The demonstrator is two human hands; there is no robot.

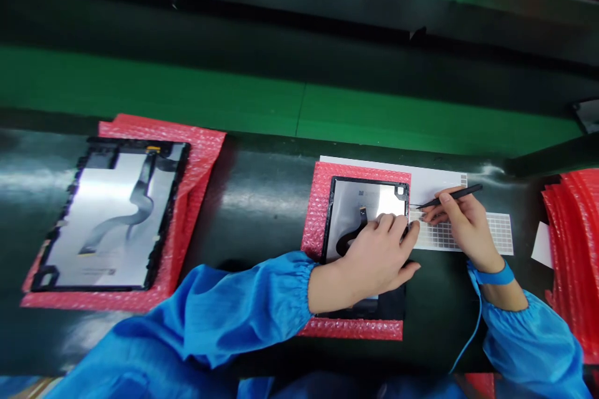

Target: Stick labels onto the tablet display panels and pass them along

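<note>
My right hand point(468, 224) is closed round black tweezers point(452, 196), their tip pointing left over a white sheet with a grid of small stickers point(440, 237). Beside it my left hand point(381, 249) lies across a tablet screen panel point(344, 199), palm down with fingers stretched out toward the panel's right edge. The panel's back faces up, silvery with a black frame and a dark ribbon cable point(346, 242). Under the panel is a pink bubble-wrap sleeve point(314, 218). My left hand hides the panel's middle.
A second screen panel point(121, 212) with a long flex cable rests on pink bubble wrap point(199, 181) at the left. Stacked red bubble-wrap sleeves point(573, 262) stand at the right edge. A blue wrist strap point(493, 275) with a cord circles my right wrist. Behind the bench runs a green surface point(262, 103).
</note>
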